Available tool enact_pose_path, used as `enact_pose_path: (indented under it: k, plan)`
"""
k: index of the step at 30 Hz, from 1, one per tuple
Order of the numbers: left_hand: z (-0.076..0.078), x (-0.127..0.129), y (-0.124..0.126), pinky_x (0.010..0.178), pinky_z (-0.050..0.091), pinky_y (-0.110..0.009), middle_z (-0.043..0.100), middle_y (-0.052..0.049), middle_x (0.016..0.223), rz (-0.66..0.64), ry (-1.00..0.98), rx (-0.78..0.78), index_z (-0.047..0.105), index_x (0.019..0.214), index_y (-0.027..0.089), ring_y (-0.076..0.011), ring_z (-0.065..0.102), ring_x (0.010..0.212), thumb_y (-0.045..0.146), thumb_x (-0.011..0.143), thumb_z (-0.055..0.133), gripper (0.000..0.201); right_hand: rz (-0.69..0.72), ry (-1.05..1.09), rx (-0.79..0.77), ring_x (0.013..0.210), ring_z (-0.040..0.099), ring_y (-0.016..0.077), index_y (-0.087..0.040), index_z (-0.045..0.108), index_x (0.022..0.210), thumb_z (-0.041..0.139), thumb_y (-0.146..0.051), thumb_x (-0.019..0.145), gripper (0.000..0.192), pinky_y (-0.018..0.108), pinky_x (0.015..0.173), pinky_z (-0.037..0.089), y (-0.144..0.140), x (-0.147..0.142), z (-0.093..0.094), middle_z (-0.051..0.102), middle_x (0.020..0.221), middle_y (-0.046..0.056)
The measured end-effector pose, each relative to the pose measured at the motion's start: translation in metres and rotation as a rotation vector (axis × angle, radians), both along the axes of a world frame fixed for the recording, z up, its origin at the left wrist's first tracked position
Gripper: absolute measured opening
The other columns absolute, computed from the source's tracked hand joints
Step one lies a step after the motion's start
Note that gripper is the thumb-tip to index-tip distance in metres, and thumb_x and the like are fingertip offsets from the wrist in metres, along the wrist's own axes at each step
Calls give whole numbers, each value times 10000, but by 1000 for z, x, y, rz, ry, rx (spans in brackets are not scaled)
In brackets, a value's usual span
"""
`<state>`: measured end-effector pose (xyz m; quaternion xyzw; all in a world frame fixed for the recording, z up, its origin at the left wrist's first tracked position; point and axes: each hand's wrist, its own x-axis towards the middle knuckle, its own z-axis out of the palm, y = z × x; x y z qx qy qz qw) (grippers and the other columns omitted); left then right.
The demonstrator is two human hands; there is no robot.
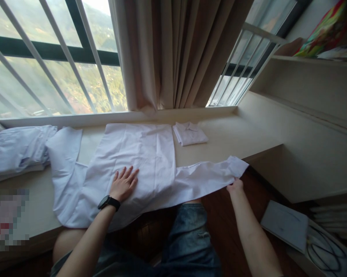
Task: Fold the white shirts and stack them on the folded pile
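White shirt (138,161) spread on the surface (237,134).
Your left hand (123,184) presses it, fingers flat, gripping nothing; your right hand (235,186) pinches the sleeve cuff (237,166), fingertips hidden.

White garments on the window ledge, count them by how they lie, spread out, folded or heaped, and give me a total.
Spread-out white shirt, left hand flat on it, right hand gripping its sleeve end: 1
Folded white shirt: 1
Heap of white garments at the left, number of pieces unclear: 1
Total: 3
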<state>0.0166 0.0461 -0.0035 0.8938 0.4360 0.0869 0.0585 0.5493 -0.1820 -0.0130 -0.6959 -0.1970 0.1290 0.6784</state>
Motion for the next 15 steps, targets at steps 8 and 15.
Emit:
enact_pose_path:
  k: [8,15]
  plan:
    - [3,1,-1,1215,78,-521,306,-13,1639,7,11,-10,388,1542,335,-311,199,1525,463,1018,316,545,-105,419,471,939,667,223,-201,600,920,459,-290,784,215,465,930,553,-11,21,56,673,961,52]
    - [4,0,-1,1212,83,-529,315,-26,1635,-1,20,7,393,1541,325,-319,209,1522,455,1017,322,545,-94,541,533,934,681,217,-136,632,992,510,-303,892,229,420,888,589,12,21,102,692,956,73]
